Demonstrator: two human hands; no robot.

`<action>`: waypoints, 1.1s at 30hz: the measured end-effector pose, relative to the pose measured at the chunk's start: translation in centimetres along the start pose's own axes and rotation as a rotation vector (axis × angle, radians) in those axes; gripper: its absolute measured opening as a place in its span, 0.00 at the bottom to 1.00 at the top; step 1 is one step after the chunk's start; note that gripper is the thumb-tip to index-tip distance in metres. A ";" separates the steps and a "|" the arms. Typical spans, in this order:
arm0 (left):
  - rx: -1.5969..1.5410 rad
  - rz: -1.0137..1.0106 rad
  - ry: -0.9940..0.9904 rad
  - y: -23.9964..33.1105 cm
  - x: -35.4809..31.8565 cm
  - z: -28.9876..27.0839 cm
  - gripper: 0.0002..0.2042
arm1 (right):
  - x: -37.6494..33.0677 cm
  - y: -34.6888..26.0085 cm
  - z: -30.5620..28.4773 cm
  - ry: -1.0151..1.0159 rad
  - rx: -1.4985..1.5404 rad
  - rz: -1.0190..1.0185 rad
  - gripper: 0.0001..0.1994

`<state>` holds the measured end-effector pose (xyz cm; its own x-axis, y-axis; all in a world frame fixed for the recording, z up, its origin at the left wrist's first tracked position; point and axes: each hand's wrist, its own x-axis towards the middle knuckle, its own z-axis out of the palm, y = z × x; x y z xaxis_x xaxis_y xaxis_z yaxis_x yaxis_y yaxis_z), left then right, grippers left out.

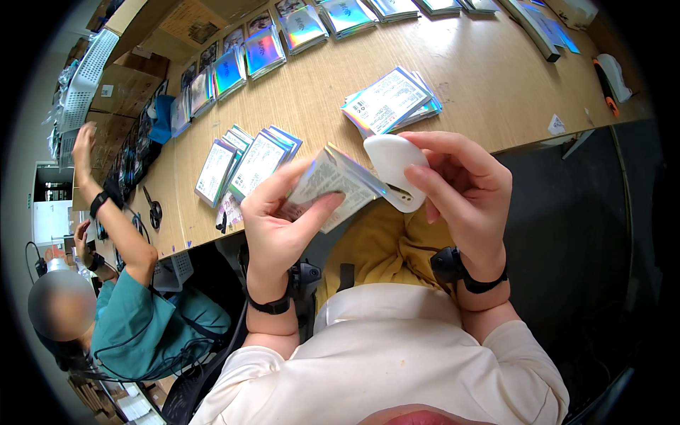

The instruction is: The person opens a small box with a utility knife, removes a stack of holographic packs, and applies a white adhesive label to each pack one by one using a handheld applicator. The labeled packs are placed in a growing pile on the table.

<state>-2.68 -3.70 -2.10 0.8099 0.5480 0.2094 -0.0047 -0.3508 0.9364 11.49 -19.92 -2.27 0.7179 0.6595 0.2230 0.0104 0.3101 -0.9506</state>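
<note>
My left hand (280,216) is closed round a flat, shiny packet (338,185) with a printed face, the thumb pressed across it. In my right hand (464,191), pinched between thumb and fingers, is a white, rounded hand tool (393,164) with a small dark, metallic slot near its lower end. The slotted end meets the right edge of the packet; whether they touch I cannot tell. Just left of my left hand lie piles of similar packets (263,159), printed side up. Beyond my right hand is another fanned pile of packets (388,103).
Stacks of iridescent packets (265,51) line the table's far edge. Black scissors (152,207) lie at the left, an orange-and-black tool (605,85) at the far right. At my left sits a co-worker in a green shirt (134,329), one arm reaching toward a white basket (91,78).
</note>
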 end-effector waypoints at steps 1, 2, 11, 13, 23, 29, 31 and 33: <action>0.147 0.088 0.060 0.6 0.3 0.5 0.30 | 0.0 0.1 0.1 0.014 -0.006 -0.010 0.12; 0.294 0.177 0.120 1.1 0.5 0.7 0.33 | 0.0 0.1 0.2 0.028 -0.012 -0.021 0.12; 0.731 0.531 0.122 0.8 0.6 0.3 0.33 | -0.2 -0.1 0.2 0.037 -0.016 0.021 0.11; 0.726 0.526 0.097 0.8 0.5 0.2 0.32 | -0.2 -0.2 0.2 0.043 -0.020 0.056 0.11; 0.716 0.582 0.015 1.6 0.1 0.6 0.30 | 0.0 -0.1 -0.3 0.064 0.072 0.109 0.09; 0.687 0.629 -0.211 2.2 -0.5 1.0 0.27 | 0.3 0.0 -0.2 0.234 0.077 0.027 0.09; 0.540 0.599 -0.381 2.3 -1.0 1.5 0.27 | 0.8 0.6 -0.6 0.395 0.101 -0.115 0.09; 0.661 0.495 -0.187 2.3 -1.0 -0.1 0.25 | 1.5 1.0 -2.6 0.545 0.139 -0.242 0.09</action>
<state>-3.62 -4.99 -0.08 0.8887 0.1000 0.4474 -0.0872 -0.9212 0.3792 14.38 -20.39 -3.41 0.9598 0.1252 0.2512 0.1528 0.5177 -0.8418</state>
